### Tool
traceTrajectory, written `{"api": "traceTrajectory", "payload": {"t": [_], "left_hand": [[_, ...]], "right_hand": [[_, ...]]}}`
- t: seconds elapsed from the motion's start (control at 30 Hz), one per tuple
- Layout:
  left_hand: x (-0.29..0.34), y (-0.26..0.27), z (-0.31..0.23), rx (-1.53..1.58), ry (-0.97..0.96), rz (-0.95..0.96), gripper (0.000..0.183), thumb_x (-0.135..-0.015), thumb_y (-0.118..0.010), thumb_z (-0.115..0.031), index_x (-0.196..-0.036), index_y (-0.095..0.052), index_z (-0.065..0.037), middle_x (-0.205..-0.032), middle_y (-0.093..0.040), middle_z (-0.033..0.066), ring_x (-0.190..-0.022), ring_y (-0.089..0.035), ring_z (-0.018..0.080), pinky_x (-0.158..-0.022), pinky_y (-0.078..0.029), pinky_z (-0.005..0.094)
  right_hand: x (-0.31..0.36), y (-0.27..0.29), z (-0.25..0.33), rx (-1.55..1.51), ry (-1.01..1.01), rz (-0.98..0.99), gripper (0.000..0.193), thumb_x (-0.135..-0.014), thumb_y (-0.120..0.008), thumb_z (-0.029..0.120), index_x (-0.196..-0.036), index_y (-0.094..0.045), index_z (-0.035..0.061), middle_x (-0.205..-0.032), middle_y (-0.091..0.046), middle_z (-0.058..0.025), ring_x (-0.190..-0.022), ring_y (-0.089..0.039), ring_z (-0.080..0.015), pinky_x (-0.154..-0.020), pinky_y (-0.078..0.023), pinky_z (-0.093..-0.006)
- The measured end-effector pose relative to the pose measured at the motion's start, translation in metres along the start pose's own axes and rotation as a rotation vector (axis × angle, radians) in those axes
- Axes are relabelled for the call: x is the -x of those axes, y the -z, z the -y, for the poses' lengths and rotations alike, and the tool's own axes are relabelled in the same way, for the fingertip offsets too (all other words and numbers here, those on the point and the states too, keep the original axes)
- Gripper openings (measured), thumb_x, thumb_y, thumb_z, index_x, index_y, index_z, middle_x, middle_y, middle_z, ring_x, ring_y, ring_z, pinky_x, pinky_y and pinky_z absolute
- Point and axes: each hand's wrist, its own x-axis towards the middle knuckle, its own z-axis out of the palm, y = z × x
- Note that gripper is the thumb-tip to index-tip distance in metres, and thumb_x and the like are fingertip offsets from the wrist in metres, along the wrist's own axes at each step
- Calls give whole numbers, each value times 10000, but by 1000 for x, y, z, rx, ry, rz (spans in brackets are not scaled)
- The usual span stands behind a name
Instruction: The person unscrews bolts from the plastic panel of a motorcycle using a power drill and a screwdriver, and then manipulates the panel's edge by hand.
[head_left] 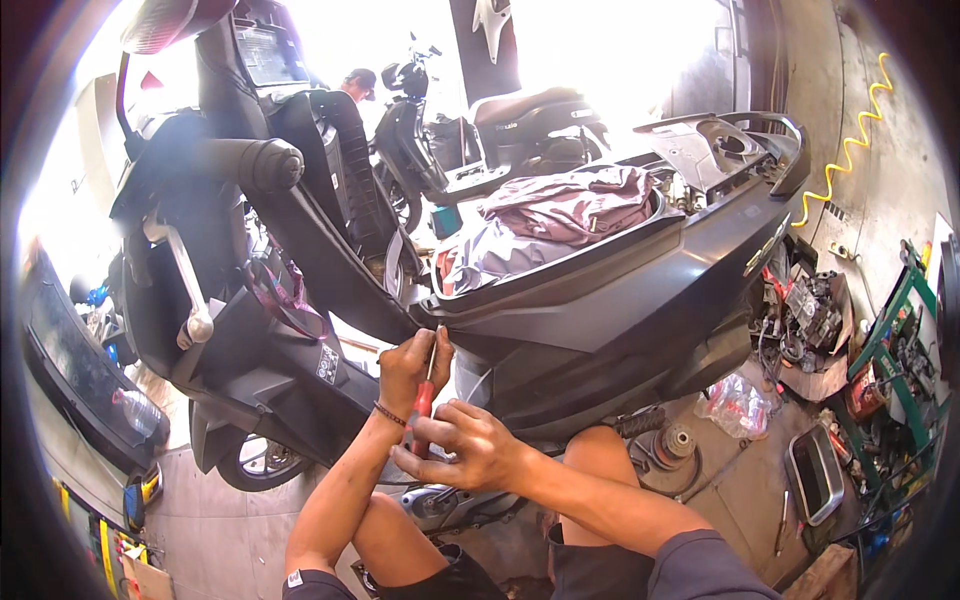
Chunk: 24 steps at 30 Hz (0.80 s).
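Gripped the red-handled screwdriver (421,404) just below and left of frame centre, closing right hand (470,446) fingers on the lower end of the handle. Curled left hand (407,365) alongside the shaft, above the handle; could not tell whether pinched tight. Pointed shaft upward, near the left end of the dark scooter side panel (590,320).

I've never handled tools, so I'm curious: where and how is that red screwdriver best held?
Probably by its handle, from below and the right, where the right hand is. The handle is thick enough to wrap fingers around, and its butt end slants down toward the person. The thin shaft points up toward the scooter, with the left hand crowding it.
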Motion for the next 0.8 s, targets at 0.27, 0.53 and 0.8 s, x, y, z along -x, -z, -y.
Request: {"api": "traceTrajectory", "payload": {"t": [0.27, 0.53, 0.8], "left_hand": [[0, 0, -2, 29, 32, -24, 273, -992, -679, -114, -765, -533, -70, -576, -586, 135, -483, -621, 334, -440, -448, 410], [-3, -2, -2, -46, 1, -37, 319, -980, -699, -142, -720, -526, -79, -546, -554, 113, -440, -584, 327, -419, -423, 414], [-5, 1, -11, -18, 72, -7, 304, -983, -676, -77, -723, -521, -51, -601, -590, 177, -504, -606, 382, -450, -418, 436]], "right_hand": [[-11, 4, 4, 20, 44, 101, 539, -810, -675, 193, -1348, -699, 185, -1366, -644, -37, -935, -664, -199, -847, -591, -353], [3, -1, 4, -4, 37, -37, 561, -812, -680, 155, -1370, -707, 200, -1231, -671, -10, -861, -627, -186, -760, -568, -315], [-4, 5, 2, 34, 13, -6, 529, -843, -679, 158, -1362, -720, 252, -1333, -670, -15, -784, -594, -142, -689, -520, -289]]}}
